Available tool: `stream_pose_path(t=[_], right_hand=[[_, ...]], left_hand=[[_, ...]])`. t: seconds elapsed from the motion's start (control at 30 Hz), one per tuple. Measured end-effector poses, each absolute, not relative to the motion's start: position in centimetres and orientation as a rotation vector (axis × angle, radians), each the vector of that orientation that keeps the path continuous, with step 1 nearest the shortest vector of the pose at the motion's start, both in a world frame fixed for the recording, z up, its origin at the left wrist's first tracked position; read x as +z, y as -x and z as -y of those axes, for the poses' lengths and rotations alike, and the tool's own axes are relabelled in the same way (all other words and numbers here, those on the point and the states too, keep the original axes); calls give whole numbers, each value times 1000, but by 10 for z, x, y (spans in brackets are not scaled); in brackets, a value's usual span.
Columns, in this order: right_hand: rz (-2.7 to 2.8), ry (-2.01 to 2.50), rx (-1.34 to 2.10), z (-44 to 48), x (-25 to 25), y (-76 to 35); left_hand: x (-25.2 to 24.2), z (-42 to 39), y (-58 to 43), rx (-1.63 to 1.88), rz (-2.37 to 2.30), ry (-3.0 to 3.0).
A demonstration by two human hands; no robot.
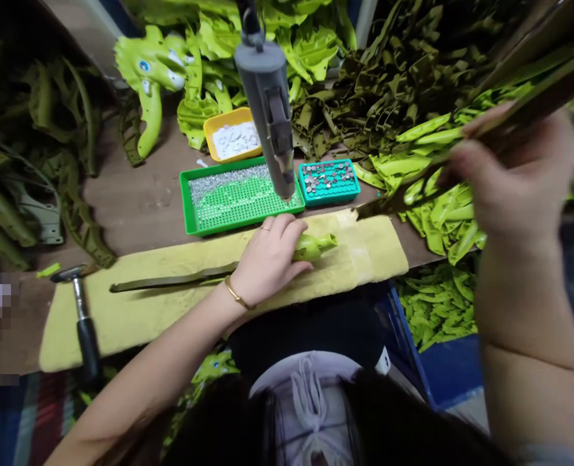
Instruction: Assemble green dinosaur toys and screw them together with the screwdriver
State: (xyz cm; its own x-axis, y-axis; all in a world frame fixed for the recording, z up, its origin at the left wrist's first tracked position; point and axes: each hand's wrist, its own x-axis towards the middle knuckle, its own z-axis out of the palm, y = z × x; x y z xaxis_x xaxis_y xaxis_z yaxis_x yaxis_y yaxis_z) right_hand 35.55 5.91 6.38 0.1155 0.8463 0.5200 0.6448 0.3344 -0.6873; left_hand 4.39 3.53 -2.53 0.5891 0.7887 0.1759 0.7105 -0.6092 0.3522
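My left hand is closed over a lime-green plastic part on the yellow towel. One end of that part sticks out past my fingers. A long, thin dark-olive strip runs out from under this hand to the left; whether it joins the lime part is hidden. Raised at the right, my right hand grips a long dark-olive plastic piece. Its lower end reaches down close to the towel's right end, and motion blurs it somewhat.
A grey electric screwdriver hangs over the green screw tray. Beside that stand a teal tray with small metal pieces and a yellow tray with white bits. A hammer lies left. Lime parts and olive parts are heaped around.
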Motion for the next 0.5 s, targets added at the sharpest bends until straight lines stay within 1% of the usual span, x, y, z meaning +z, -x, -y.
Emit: stream_pose_path(t=[0.1, 0.17, 0.23, 0.33, 0.43, 0.5], right_hand=[[1425, 1360, 408, -37, 2, -331], [1408, 1384, 605, -32, -34, -328], [1458, 1457, 811, -30, -57, -325], [1530, 1374, 1031, -27, -65, -314], [1644, 1136, 1275, -30, -54, -302], [1735, 1073, 1378, -35, -45, -300]], left_hand=[[-15, -31, -50, 323, -1265, -2671], [-11, -28, -53, 226, -1251, -2721], [-9, -27, -54, 187, -1208, -2751], [-9, -26, -54, 196, -1164, -2769], [-11, -28, -54, 204, -1178, -2768], [-11, -29, -53, 198, -1197, -2751]])
